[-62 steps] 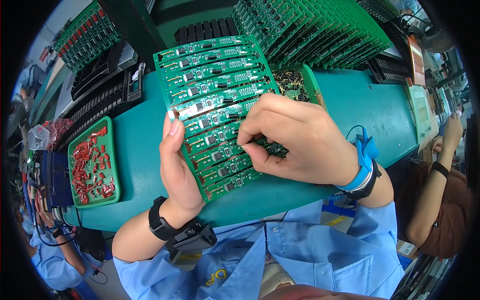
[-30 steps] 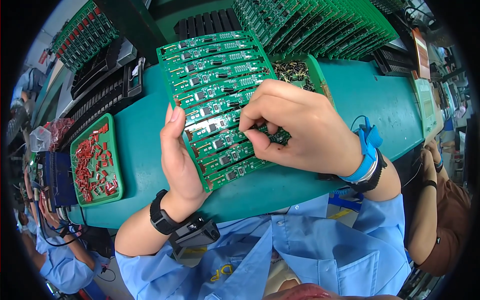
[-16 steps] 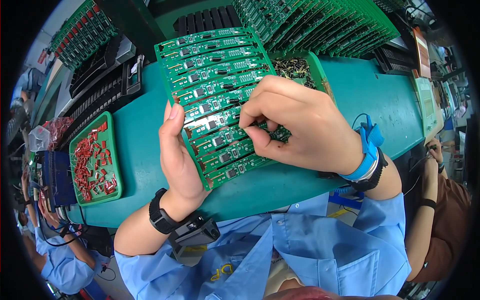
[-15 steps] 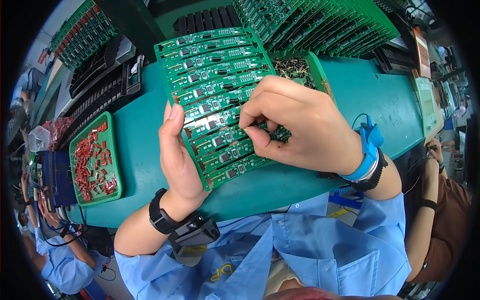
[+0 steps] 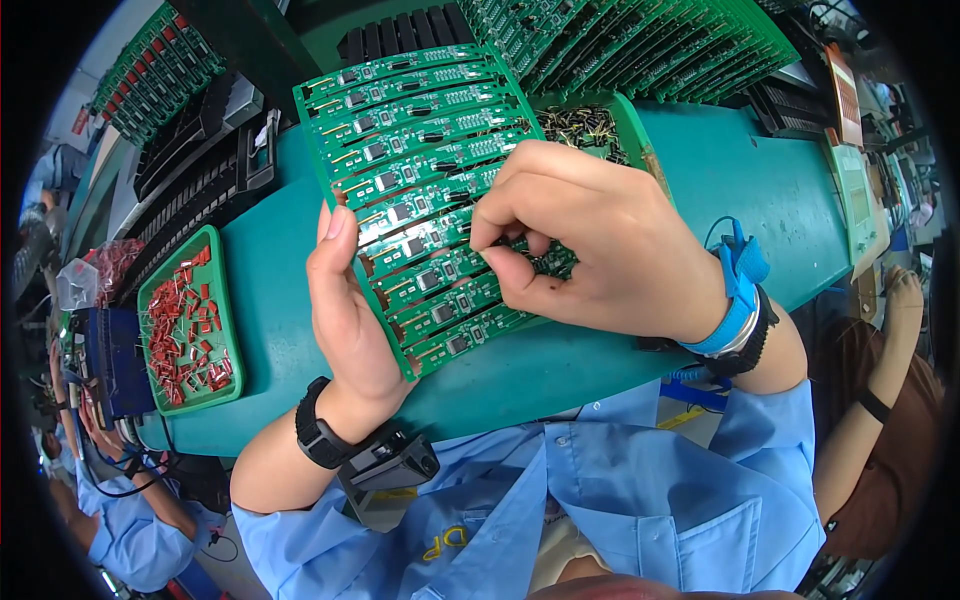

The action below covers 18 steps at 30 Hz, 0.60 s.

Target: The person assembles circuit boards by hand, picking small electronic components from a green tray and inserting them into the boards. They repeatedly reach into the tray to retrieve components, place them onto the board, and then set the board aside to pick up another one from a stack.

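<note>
Two hands: a left hand point(image 5: 350, 320) and a right hand point(image 5: 600, 245). One panel point(image 5: 420, 172) lies under the right fingers point(image 5: 495, 218), divided into ten strips. Two bins: one left bin point(image 5: 229, 315) out past the left thumb point(image 5: 335, 235), one right bin point(image 5: 632, 128) just beyond the right fingers. Each holds dozens: red parts point(image 5: 175, 330) left, black parts point(image 5: 588, 130) right. Farther beyond the right fingers, one stack point(image 5: 640, 50) of many panels. Three bands behind the fingers: one black band point(image 5: 318, 425) on the left wrist, one blue band point(image 5: 738, 315) and one dark band point(image 5: 757, 345) on the right. Toward the murky rim, well outside the fingers, there seem to be at least two other people point(image 5: 875, 460).
</note>
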Motion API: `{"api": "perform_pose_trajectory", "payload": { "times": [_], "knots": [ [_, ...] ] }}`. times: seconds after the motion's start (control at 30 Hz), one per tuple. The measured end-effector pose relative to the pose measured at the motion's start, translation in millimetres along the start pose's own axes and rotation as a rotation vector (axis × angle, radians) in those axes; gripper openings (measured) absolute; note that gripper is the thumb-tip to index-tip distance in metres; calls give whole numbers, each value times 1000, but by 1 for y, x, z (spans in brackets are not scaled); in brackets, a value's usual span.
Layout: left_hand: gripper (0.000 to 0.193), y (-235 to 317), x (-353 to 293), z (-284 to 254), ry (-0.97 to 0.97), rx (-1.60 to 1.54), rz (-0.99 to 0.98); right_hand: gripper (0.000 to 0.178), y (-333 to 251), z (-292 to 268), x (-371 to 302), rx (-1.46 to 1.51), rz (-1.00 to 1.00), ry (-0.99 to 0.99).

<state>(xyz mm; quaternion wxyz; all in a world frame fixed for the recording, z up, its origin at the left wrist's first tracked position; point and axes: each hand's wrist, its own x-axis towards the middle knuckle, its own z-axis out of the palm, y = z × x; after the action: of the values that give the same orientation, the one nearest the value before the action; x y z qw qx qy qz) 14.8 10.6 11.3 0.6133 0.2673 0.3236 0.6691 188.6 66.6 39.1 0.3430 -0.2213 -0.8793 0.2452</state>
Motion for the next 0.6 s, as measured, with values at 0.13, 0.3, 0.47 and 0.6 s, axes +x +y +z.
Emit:
{"api": "perform_pose_trajectory", "payload": {
  "times": [0.13, 0.3, 0.47, 0.6],
  "knots": [
    [45, 0, 0, 0, -3, 3, 3, 18, 0, 0, 0, -8, 4, 2],
    [45, 0, 0, 0, 5, -13, 10, 18, 0, 0, 0, -74, -27, -25],
    [44, 0, 0, 1, 16, -25, 14, 16, -4, -3, -2, -165, -80, -67],
    [45, 2, 3, -3, 15, -14, 10, 15, 4, -4, 1, -4, -24, 38]
  ]
}}
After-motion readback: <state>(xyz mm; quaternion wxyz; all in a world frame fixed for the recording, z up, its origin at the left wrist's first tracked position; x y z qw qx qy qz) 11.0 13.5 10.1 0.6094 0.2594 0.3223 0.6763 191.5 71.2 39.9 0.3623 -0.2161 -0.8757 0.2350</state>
